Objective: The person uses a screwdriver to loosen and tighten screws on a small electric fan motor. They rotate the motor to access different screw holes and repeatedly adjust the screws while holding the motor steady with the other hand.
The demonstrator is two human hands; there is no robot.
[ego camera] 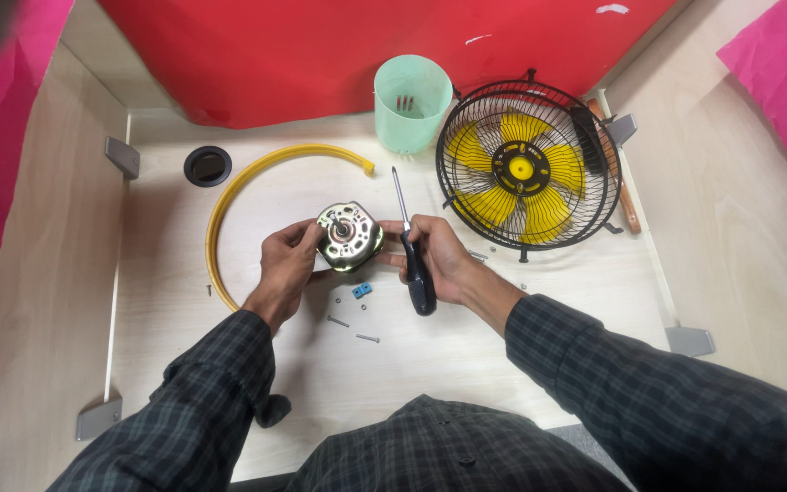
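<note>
A small round electric motor with a metal housing and a central shaft is held up over the desk between both hands. My left hand grips its left side. My right hand touches the motor's right side with its fingertips and also holds a screwdriver with a black handle, its shaft pointing away from me. Below the motor lie a small blue plastic piece and loose screws on the wooden desk.
A fan guard with yellow blades lies at the right. A mint green cup stands at the back. A curved yellow ring strip lies at the left, near a round black grommet hole. Red board behind.
</note>
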